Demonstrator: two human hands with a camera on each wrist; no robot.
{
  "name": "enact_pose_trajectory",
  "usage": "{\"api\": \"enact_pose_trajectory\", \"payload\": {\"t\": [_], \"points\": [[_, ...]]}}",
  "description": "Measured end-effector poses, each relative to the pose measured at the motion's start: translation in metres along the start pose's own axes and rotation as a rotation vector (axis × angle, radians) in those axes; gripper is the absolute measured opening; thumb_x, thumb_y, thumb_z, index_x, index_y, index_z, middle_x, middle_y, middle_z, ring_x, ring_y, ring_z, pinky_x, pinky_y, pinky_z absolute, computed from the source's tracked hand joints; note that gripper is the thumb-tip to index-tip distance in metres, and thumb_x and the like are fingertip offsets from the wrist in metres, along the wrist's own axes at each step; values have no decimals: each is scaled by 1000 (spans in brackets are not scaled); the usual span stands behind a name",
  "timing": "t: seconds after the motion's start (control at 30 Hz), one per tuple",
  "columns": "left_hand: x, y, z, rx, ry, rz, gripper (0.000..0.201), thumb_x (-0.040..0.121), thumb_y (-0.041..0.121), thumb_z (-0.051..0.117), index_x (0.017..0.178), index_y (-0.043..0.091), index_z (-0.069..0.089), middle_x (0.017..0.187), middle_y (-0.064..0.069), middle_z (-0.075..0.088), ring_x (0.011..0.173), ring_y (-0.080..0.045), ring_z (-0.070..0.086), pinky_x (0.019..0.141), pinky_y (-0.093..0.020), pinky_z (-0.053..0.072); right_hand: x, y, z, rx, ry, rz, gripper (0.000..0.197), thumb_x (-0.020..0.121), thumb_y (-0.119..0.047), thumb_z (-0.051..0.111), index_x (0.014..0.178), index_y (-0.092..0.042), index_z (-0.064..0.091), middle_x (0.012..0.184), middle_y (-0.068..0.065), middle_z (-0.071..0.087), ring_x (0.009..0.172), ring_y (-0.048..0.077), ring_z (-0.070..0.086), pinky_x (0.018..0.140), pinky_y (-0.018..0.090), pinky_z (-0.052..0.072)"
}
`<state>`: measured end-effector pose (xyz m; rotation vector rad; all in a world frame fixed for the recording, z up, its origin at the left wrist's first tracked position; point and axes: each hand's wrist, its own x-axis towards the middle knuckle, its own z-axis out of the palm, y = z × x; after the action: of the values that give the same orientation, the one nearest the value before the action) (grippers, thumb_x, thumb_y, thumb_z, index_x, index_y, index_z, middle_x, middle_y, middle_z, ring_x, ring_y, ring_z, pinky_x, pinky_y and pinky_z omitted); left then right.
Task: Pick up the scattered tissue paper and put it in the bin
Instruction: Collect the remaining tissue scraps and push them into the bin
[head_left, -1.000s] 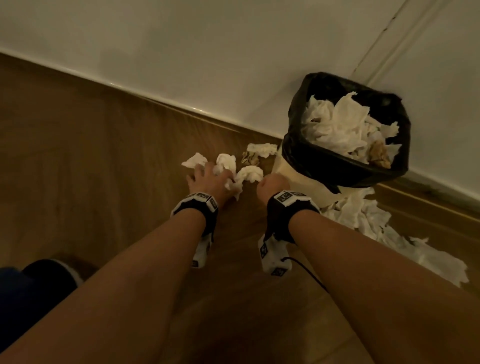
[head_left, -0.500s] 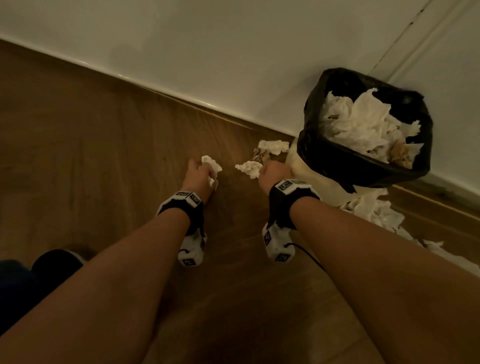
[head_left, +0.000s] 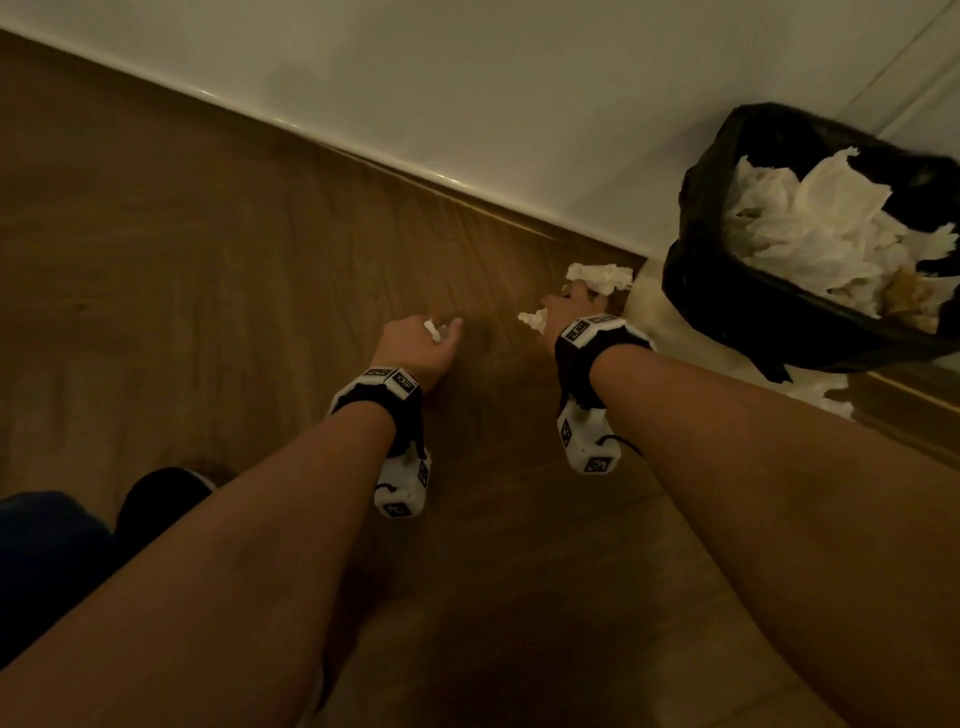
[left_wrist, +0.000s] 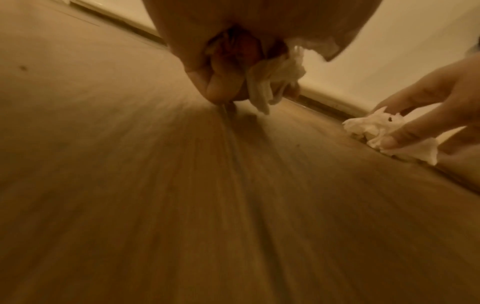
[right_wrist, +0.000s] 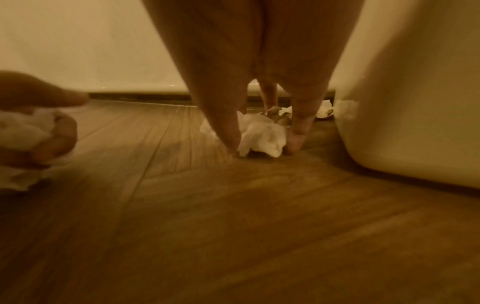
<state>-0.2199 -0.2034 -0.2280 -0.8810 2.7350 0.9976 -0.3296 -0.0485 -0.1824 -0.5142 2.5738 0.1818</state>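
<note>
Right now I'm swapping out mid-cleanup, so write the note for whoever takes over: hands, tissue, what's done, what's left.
Left hand: grips a tissue wad just above the floor.
Right hand: fingertips pinch a crumpled tissue on the floor beside the bin.
Bin liner already holds a heap of tissue.
Left: drop both handfuls in, then collect the tissue by the skirting and the pile at the bin's other side.
</note>
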Motion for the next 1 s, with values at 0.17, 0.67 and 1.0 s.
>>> {"api": "enact_pose_trajectory", "payload": {"t": [0.17,0.67,1.0], "points": [[-7,13,-6,90,-28,-83,61,94,56,32,61,8,49,61,-7,53,56,-22,50,48,-27,31,-12,2,13,-8,-28,-5,30,97,-18,45,125,-10,54,143,15,25,122,39,39,103,40,34],[-76,131,-66,-328,-32,-36,33,96,5,39,109,13,68,107,-10,65,75,-21,65,54,-25,55,-129,57,-49,539,49,-103,15,81,-23,71,96,-20,69,100,6,67,99,26,62,87,36,51],[-146,237,-97,-120,158,145,67,93,62,25,82,7,63,89,-18,63,79,-30,56,69,-32,40,-224,107,-128,727,267,-173,28,79,-17,74,105,-7,69,92,7,65,86,19,58,76,27,47]]}}
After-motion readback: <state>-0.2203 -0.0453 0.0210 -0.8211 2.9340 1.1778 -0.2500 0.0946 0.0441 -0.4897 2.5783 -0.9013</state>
